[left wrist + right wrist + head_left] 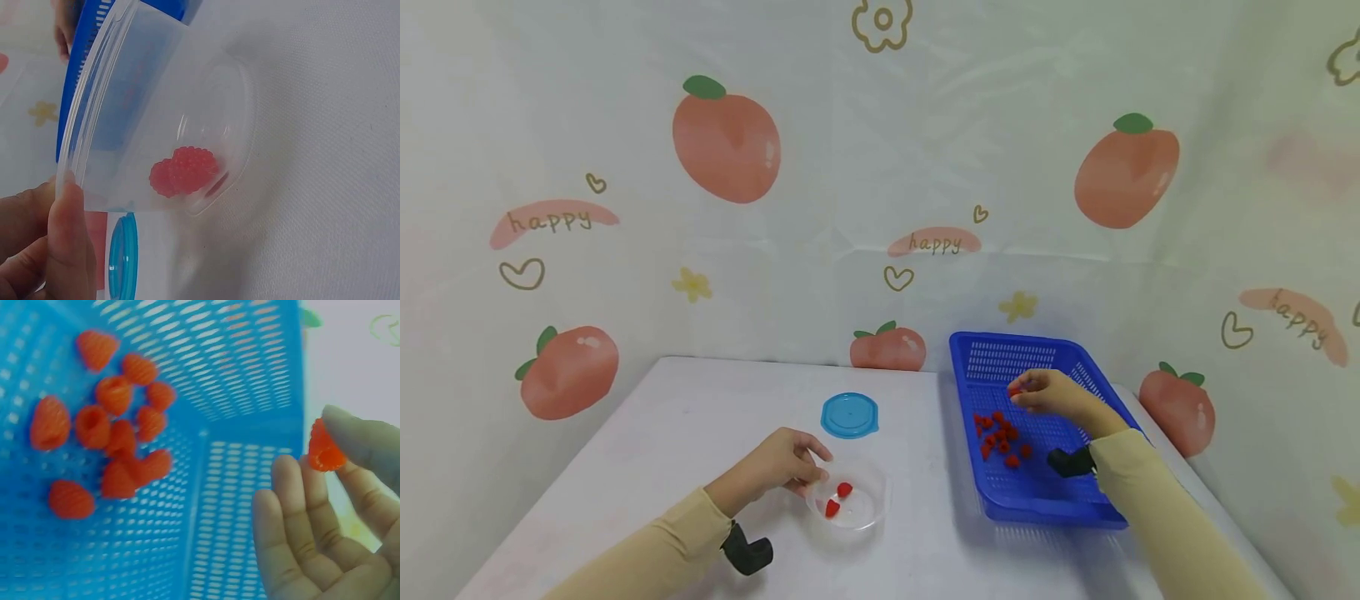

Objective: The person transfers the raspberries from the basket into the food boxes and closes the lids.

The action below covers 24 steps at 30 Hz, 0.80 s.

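My left hand (790,460) pinches the rim of a clear plastic tub (868,500) by its left side. Two raspberries lie on the tub's bottom; one raspberry (194,169) shows through the wall in the left wrist view, overlapping the other. Over the blue basket (1037,507), my right hand (1056,396) pinches a single raspberry (325,449) between thumb and finger, with the other fingers loosely extended. Several more raspberries (94,426) are clustered on the basket floor, below and to the left of that hand.
A round blue lid (850,415) lies on the white table (737,400) behind the tub. The basket stands at the table's right side, its walls rising around the berries. A printed cloth (820,167) hangs behind the table.
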Available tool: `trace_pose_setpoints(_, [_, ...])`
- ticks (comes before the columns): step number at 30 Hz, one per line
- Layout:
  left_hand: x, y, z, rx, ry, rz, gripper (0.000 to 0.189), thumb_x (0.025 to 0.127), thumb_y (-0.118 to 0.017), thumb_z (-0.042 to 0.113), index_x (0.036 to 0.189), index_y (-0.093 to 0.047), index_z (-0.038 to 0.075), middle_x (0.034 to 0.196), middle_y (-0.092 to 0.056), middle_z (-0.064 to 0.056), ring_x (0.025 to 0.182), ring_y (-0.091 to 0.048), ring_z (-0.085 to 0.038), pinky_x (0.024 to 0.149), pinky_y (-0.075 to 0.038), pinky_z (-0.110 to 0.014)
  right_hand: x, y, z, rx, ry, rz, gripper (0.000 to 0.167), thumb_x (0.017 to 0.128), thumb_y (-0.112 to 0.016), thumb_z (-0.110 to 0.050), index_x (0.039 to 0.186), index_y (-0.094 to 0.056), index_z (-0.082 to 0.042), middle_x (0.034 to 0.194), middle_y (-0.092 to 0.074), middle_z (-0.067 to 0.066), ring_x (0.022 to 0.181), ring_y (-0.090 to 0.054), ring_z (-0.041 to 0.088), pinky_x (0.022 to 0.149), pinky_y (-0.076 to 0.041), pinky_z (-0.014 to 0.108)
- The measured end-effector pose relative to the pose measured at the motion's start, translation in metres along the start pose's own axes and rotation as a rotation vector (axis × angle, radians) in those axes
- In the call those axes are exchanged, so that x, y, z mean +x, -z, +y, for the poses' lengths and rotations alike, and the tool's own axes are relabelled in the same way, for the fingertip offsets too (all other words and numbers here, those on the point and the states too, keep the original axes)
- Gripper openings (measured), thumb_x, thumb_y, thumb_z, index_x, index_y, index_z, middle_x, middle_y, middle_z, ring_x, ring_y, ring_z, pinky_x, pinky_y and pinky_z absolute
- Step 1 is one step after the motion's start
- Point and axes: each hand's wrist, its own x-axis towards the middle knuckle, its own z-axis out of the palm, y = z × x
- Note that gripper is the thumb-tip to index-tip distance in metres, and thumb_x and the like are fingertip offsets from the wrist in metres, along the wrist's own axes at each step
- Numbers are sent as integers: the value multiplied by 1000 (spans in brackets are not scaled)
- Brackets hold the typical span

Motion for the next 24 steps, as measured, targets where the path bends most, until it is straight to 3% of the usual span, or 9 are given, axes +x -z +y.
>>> trace_pose_setpoints(4, [0,-1,-1,5,-3,14,24,79,-79,11,101,-69,5,70,-58,-6,52,-56,-14,54,-55,-23,-9,2,-11,20,46,29,40,94,-65,-21,120,-56,8,112,-62,18,93,-63,17,88,-56,38])
trace_pose_setpoints(10, [0,-1,-1,0,0,13,24,79,-79,10,101,-70,5,70,-58,-6,52,-55,-14,53,-55,-23,-22,-2,-22,30,122,75,40,94,-64,-26,121,-57,3,121,-59,22,106,-61,32,92,-54,43])
trace_pose_setpoints(13, [0,-2,-1,0,1,14,24,79,-79,10,101,-70,5,70,-57,-6,51,-55,-14,53,-55,-23,-26,-7,-30,72,158,91,40,94,-64,-25,122,-57,3,122,-57,22,107,-62,27,92,-54,41])
trace_pose_setpoints(18, [2,-3,-2,2,4,21,24,78,-80,11,99,-70,6,70,-58,-7,52,-55,-14,53,-55,-24,-34,-16,-45,126,212,110,34,94,-64,-24,119,-59,-1,115,-61,9,103,-62,14,94,-53,37])
trace_pose_setpoints(24, [3,-3,-2,9,5,28,25,78,-80,11,101,-70,5,70,-58,-7,52,-56,-15,54,-55,-24,-43,-29,-59,181,273,116,21,94,-63,-21,112,-62,-9,103,-63,-5,96,-65,11,89,-51,26])
